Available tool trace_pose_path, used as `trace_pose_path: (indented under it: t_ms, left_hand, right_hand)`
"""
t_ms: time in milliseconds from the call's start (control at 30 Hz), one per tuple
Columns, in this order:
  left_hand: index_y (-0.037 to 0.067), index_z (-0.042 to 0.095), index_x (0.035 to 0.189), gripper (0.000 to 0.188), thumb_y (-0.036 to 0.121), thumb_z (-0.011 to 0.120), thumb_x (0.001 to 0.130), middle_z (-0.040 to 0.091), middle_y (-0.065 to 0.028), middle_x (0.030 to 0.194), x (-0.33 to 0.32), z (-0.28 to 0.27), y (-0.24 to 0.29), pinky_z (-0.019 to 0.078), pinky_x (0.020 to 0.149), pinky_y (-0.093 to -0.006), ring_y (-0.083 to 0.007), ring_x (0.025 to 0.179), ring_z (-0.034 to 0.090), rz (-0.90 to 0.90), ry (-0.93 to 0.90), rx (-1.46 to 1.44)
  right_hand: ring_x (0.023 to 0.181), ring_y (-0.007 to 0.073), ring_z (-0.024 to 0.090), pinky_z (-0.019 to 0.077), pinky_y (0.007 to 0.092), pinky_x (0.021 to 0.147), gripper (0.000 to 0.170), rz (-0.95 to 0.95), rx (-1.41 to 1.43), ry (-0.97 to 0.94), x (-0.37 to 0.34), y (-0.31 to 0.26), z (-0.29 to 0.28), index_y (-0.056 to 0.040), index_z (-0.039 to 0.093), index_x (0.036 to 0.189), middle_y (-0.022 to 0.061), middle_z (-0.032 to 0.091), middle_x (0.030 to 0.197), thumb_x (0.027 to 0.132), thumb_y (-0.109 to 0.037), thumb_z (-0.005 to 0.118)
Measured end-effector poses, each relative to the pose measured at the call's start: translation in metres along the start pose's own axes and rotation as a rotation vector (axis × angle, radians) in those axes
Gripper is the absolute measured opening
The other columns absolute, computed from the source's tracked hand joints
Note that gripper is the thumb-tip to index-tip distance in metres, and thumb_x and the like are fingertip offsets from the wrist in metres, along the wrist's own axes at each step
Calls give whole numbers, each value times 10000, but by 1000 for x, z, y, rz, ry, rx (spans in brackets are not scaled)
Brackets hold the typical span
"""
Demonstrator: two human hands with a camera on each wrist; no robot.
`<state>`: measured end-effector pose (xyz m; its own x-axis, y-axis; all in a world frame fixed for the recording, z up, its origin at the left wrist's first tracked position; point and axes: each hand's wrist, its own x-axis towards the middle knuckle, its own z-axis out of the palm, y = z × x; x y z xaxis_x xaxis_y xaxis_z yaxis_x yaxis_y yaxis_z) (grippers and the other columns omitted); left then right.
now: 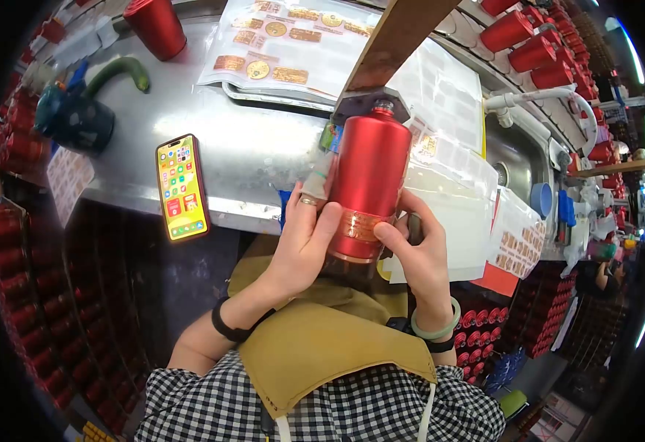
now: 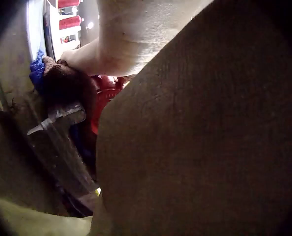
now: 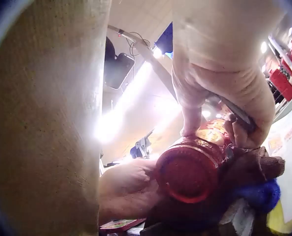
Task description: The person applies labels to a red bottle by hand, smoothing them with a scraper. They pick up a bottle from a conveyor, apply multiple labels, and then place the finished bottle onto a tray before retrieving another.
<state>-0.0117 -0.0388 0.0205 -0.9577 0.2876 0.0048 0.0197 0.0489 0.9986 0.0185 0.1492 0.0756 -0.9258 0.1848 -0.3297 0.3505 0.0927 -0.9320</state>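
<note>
A shiny red metal bottle (image 1: 370, 162) lies between my hands in the head view, its narrow neck pointing away from me against a dark support. My left hand (image 1: 304, 247) grips its left side, with pale wrapping on a finger. The right hand (image 1: 422, 254) holds the other side, its thumb pressing the end of a gold label (image 1: 359, 225) near the base. A dark flat piece (image 3: 237, 113) is tucked between the right-hand fingers. In the right wrist view the bottle's round base (image 3: 188, 174) faces the camera. Apron cloth (image 2: 200, 137) hides most of the left wrist view.
A wooden post (image 1: 392, 48) rises just beyond the bottle. Sheets of gold labels (image 1: 293, 44) lie on the metal bench. A phone (image 1: 182, 188) rests at its front edge, left of a dark green jug (image 1: 75, 121). A sink (image 1: 517, 155) is at right.
</note>
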Motion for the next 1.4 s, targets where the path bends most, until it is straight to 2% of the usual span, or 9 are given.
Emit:
trace_pose_path:
  t_ms: [367, 433, 567, 633, 733, 867, 1067, 1267, 1400]
  left_hand:
    - [5, 137, 1675, 638, 85, 403, 1101, 199, -154, 1735, 3, -2, 3, 155, 1287, -386, -251, 1598, 188, 12, -121, -41]
    - [-8, 361, 1599, 550, 204, 493, 1108, 441, -163, 1630, 1, 6, 3, 138, 1270, -489, -325, 1508, 362, 18, 48, -31]
    - [-14, 430, 1565, 550, 234, 539, 1086, 431, -209, 1629, -2, 2, 3, 240, 1238, -490, -372, 1485, 401, 35, 84, -151]
    - [-21, 516, 1507, 658, 354, 690, 994, 430, -272, 1605, -8, -4, 0, 407, 1158, -498, -429, 1432, 466, 511, 121, 383]
    - [-31, 575, 1448, 836, 436, 847, 811, 452, -310, 1567, -13, -6, -6, 521, 1064, -503, -464, 1361, 540, 648, 24, 632]
    - [-9, 627, 1392, 872, 387, 937, 680, 521, -284, 1517, -18, -6, -16, 562, 1032, -487, -457, 1303, 599, 499, 82, 454]
    - [294, 702, 1357, 633, 385, 876, 756, 511, -227, 1531, -15, 8, 3, 524, 1017, -470, -380, 1295, 554, 583, 170, 872]
    - [58, 583, 1459, 848, 315, 928, 728, 571, -211, 1440, -10, 1, -14, 527, 964, -433, -382, 1219, 605, 404, 133, 391]
    - [-19, 522, 1466, 986, 335, 975, 664, 585, -187, 1422, -8, -1, 10, 450, 1076, -493, -390, 1279, 574, 482, 164, 673]
  right_hand:
    - [707, 19, 402, 341, 195, 626, 552, -4, 32, -2, 0, 2, 0, 54, 613, 1340, -89, 451, 776, 859, -75, 850]
    - [709, 19, 404, 349, 194, 630, 552, 3, 25, -7, 0, 2, -1, 56, 612, 1341, -86, 459, 779, 860, -75, 849]
    - [743, 25, 428, 385, 197, 651, 554, -23, -13, -10, 0, 3, -1, 59, 608, 1346, -67, 508, 829, 867, -83, 846]
    - [756, 28, 439, 400, 201, 660, 556, -31, 8, -9, 1, 1, -1, 57, 608, 1350, -59, 539, 856, 869, -88, 846]
    - [774, 37, 460, 423, 208, 677, 577, 19, 58, -20, -1, 1, -1, 56, 592, 1373, -40, 602, 931, 874, -89, 843]
    - [920, 61, 574, 494, 240, 786, 593, -20, 8, -27, 1, 4, -1, 59, 566, 1401, 15, 671, 1084, 887, -74, 831]
    - [975, 75, 618, 499, 243, 823, 512, -48, 59, -53, 2, 7, -5, 55, 566, 1423, 42, 685, 1120, 972, -108, 743]
    - [902, 58, 620, 481, 214, 785, 447, 33, 138, -81, -4, 1, -21, 28, 575, 1435, 51, 695, 1151, 1019, -101, 675]
    - [861, 68, 576, 492, 248, 791, 449, -100, -65, -79, -3, 3, -24, -36, 636, 1363, -15, 673, 954, 937, -113, 756]
